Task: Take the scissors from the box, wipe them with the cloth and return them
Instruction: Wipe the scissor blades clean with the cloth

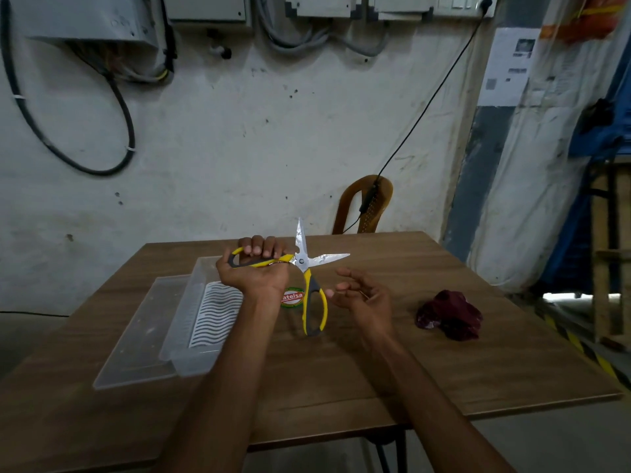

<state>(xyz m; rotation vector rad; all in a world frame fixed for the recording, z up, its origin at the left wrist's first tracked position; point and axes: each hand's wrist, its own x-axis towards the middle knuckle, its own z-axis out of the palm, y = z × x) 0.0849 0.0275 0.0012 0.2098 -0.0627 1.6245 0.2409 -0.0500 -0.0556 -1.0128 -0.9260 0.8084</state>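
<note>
Left hand (254, 271) grips open scissors (309, 268); right hand (362, 297) loose.

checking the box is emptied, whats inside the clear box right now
Only a white insert with wavy black lines shows inside the clear box. The left hand, gripping the scissors, and its forearm cover the box's far right corner, so that part cannot be checked.

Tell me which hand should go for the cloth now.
The right hand. It is open and holds nothing, and the cloth lies on its side of the table. The left hand grips one handle of the scissors.
</note>
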